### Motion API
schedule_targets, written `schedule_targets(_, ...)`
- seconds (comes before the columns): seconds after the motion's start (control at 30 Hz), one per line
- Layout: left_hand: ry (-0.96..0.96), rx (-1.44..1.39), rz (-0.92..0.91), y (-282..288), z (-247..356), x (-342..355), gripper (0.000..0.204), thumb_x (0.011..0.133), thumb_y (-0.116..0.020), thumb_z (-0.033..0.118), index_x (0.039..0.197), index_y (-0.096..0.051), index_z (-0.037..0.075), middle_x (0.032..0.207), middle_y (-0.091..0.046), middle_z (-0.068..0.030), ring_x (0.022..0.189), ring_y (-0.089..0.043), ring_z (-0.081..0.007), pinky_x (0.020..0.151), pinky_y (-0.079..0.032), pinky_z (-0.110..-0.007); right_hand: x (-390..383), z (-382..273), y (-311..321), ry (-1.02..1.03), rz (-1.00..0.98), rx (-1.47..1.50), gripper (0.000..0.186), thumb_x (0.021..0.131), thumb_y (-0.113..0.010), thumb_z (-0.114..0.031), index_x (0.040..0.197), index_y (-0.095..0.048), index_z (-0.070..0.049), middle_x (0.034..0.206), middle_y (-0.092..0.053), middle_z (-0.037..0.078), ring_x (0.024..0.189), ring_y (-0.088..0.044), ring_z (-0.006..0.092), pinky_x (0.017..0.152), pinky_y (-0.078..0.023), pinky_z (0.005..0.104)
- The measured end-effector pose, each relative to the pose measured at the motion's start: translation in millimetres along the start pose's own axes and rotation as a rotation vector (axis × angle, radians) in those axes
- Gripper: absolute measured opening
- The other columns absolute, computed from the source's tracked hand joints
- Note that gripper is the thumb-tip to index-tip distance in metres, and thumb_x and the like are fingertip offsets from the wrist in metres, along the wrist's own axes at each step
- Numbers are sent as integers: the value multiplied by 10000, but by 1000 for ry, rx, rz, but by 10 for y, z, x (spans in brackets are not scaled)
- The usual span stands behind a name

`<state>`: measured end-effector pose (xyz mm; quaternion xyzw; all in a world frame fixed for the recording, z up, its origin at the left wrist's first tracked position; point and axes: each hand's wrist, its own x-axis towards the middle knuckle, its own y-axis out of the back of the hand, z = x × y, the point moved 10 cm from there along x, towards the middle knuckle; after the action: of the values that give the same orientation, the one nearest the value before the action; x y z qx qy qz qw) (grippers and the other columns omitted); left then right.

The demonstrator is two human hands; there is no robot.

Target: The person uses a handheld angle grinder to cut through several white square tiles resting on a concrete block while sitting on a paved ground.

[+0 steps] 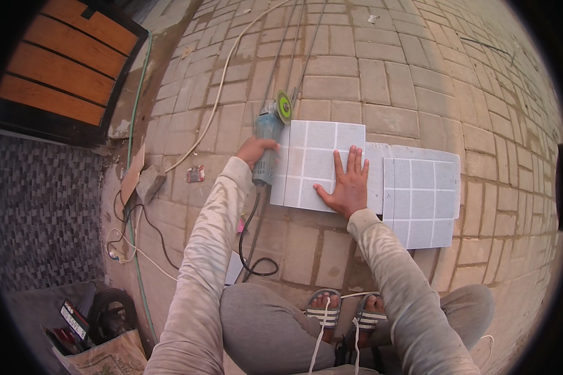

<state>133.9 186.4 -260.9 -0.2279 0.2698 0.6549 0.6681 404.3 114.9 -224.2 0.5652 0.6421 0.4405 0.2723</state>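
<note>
My left hand [254, 152] is wrapped round the body of a teal angle grinder [268, 128], which lies along the left edge of a grey tile [316, 139]. The grinder's green disc [284, 107] is at its far end, by the tile's far left corner. A dark line runs down the tile near its left edge. My right hand [347, 187] rests flat on the tile with its fingers spread. A second gridded tile [422, 203] lies to the right, partly on a plain pale slab [419, 151].
Brick paving [381, 81] surrounds the tiles, with long thin rods [292, 44] beyond the grinder. A black cord [245, 234] loops from the grinder's near end. At left are a pale cable [222, 81], a green hose [131, 119], a stone block [149, 183] and a wood-slatted panel [62, 56].
</note>
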Motion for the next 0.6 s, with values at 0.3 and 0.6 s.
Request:
schedule_targets(0.3,-10,28,-25,-32,11,-49,341,783,-761,125,1063,-595,23,873,-655,-94,664,-698,-246,594,-591,-403,0,15,-14,-1,-6,-22,1026,797,-706,-606,1579,-369,-32,1633,-191,383,1553,-138,506,1228,-106,643)
schedule_targets(0.6,-8,28,-25,-30,-14,-76,338,784,-756,124,1066,-598,25,874,-657,-91,659,-699,-237,591,-595,-395,4,14,-23,-8,-24,-26,1029,803,-697,-614,1584,-361,-35,1637,-185,380,1558,-133,498,1231,-108,637)
